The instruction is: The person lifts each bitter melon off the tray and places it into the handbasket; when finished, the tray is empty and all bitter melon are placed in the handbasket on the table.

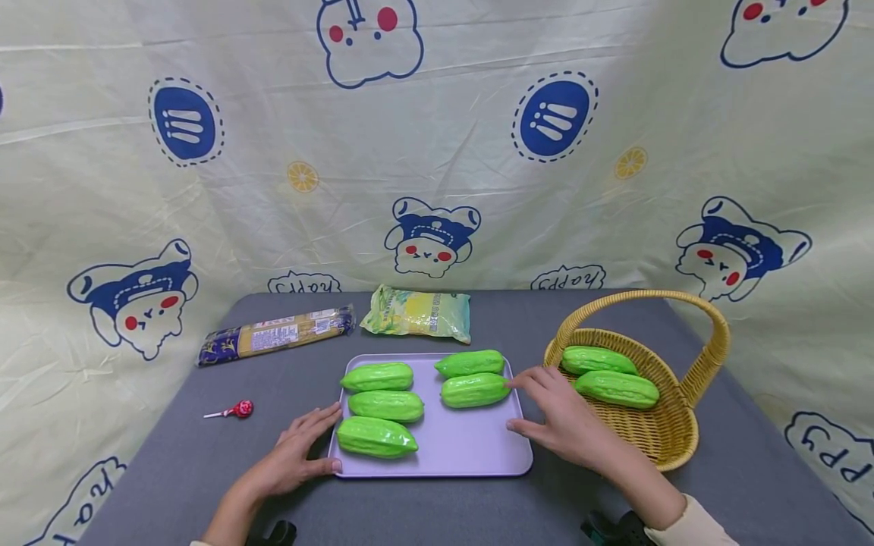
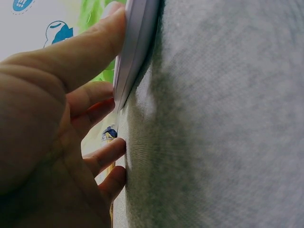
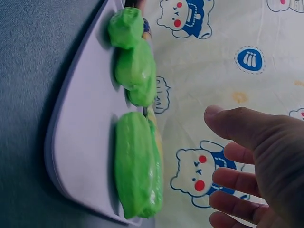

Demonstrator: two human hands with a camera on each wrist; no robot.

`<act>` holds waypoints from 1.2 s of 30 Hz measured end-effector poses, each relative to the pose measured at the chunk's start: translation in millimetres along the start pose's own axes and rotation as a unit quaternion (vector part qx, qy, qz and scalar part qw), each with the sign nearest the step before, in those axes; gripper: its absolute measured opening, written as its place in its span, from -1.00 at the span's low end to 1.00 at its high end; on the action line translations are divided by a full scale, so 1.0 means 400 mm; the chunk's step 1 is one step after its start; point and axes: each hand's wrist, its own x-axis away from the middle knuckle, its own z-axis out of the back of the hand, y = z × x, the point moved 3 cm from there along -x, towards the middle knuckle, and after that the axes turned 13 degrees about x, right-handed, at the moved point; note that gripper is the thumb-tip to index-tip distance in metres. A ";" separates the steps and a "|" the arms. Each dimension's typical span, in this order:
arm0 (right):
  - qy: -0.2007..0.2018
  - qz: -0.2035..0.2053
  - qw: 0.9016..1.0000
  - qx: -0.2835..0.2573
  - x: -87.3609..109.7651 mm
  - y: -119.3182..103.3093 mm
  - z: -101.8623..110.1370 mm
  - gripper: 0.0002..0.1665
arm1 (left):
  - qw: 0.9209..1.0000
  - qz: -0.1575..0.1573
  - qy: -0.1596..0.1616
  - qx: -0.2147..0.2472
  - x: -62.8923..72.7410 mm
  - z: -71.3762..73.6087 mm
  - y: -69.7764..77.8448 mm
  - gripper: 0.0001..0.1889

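Note:
A lilac tray lies on the table with ridged green bitter melons on it. Three of them, with a middle one, form a column on the left; two, including a nearer one, sit at the upper right. My left hand touches the tray's left edge, its thumb on the rim in the left wrist view, fingers spread. Above the tray's right edge, my right hand holds nothing; its relaxed fingers are apart from the melons in the right wrist view.
At the right stands a wicker basket with a tall handle and two bitter melons inside. Behind the tray lie a long pack of noodles and a green-yellow packet. A red lollipop rests at the left.

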 end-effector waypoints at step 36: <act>-0.023 -0.050 0.998 0.031 -0.079 -0.022 -0.156 -0.43 | 1.000 0.009 -0.003 0.004 0.001 0.001 0.002 -0.15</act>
